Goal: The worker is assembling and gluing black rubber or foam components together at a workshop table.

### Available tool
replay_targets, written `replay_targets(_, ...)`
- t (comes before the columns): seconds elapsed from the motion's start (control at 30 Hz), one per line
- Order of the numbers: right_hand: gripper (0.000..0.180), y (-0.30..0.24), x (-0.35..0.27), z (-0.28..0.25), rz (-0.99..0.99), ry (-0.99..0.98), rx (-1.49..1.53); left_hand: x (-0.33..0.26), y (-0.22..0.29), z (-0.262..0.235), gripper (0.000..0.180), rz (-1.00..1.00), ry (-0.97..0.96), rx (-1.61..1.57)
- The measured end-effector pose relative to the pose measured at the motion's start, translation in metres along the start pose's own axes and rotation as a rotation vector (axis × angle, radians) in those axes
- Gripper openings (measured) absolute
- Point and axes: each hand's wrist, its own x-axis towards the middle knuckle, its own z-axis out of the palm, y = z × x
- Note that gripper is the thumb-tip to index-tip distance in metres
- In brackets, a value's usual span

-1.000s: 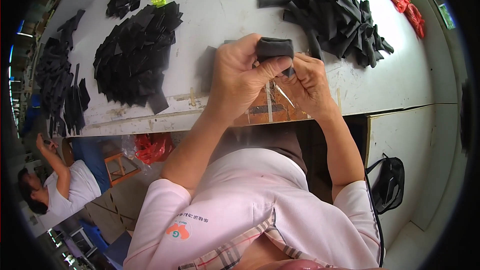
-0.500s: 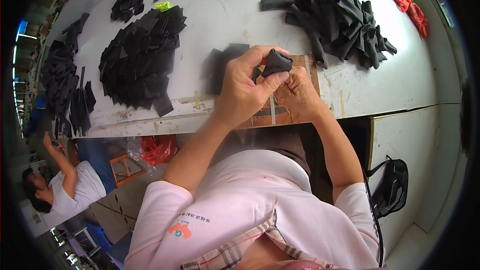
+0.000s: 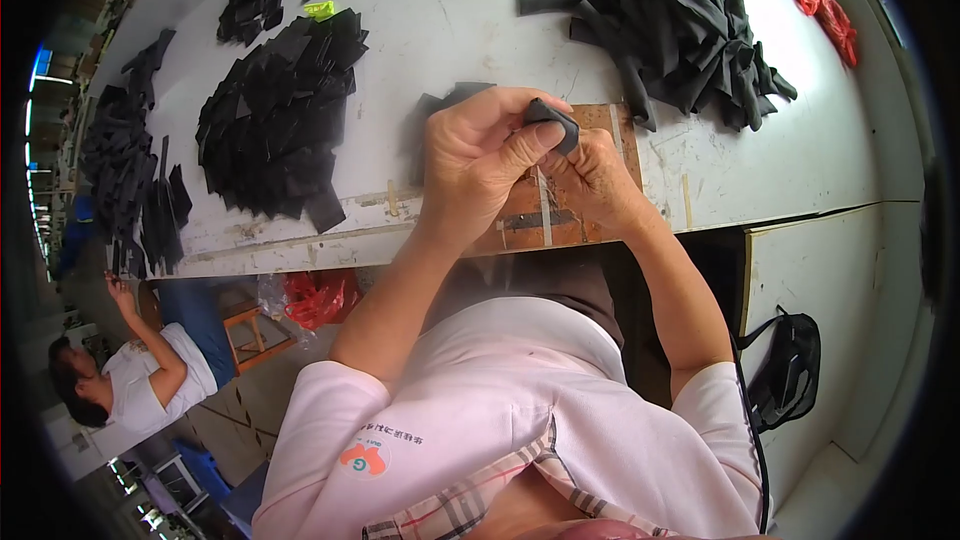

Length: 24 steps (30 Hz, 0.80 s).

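A black fabric tube is held up between my two hands above the table's near edge. My left hand is closed on it, thumb pressed against its side. From the right, my right hand grips its lower part with bent fingers, partly hidden behind the cloth. Under my hands lies a worn brown board with strips of tape. Another black fabric piece lies flat just beyond my left hand and is partly covered by it.
A heap of rolled black fabric tubes lies at the far right. Flat black pieces form a pile at the left, with more beyond. Red plastic bags rest at the far right edge. A co-worker sits at the lower left; a black bag hangs at right.
The black tube has been squeezed flatter and tilted, with my left thumb now across it. Both hands have shifted slightly. At the left, the co-worker's hand has risen toward the table edge.
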Motion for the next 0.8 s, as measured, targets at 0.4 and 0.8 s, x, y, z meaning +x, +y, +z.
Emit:
replay_targets(0.4,0.022,-0.006,0.001,-0.006,0.025,-0.021,-0.096,0.0,0.014,0.002,0.015,0.016,0.014,0.283)
replay_targets(0.8,0.009,-0.011,0.005,0.001,-0.006,-0.044,-0.252,-0.004,0.007,-0.019,0.015,-0.055,0.182,-0.367)
